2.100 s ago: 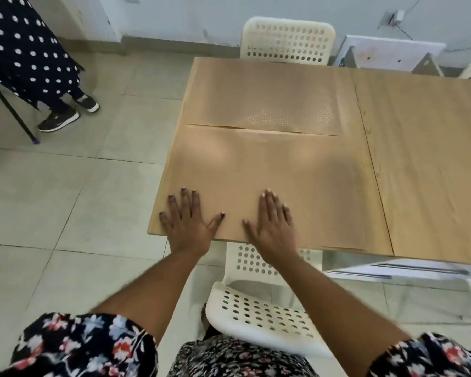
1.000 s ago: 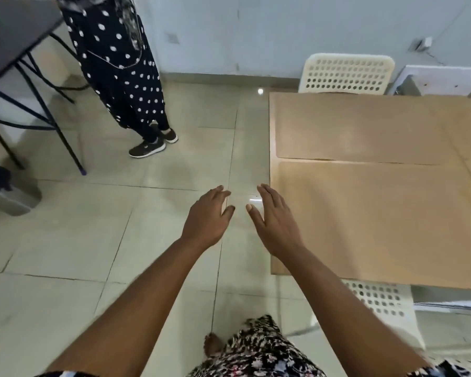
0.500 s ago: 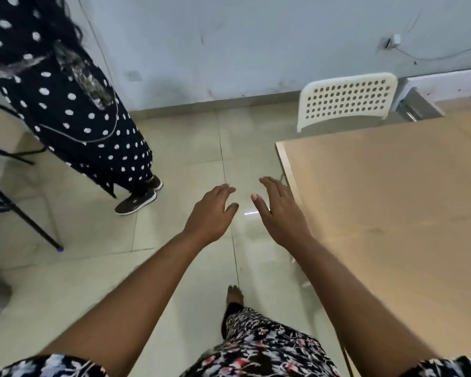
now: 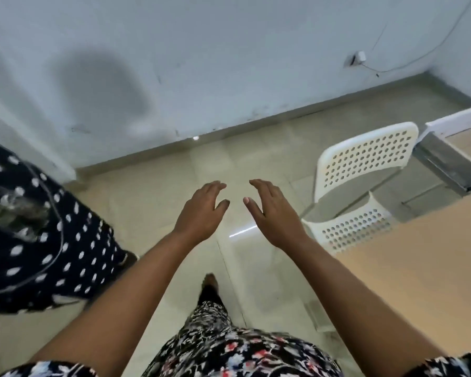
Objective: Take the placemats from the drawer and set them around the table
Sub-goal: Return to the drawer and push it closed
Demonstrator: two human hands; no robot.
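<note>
Placemats are in neither hand: left hand (image 4: 201, 213) and right hand (image 4: 275, 216) hang open and empty, counter (image 4: 419, 268) at three o'clock. Judged step: fetching another from the drawer, unseen here.

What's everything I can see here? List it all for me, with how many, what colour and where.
chair: one, white with round holes, right of centre, beside the table
table: one, light tan top, right edge
white panel: one, upper right
floor: pale beige tiles, across the middle
wall: pale grey-blue, top
wall plug: one, white with a thin cable, upper right
bystander's dress: one, dark with white dots, left
floral dress: wearer's, black with flowers, bottom
foot: one, bare, centre
left hand: empty, fingers apart, over floor
right hand: same
</note>
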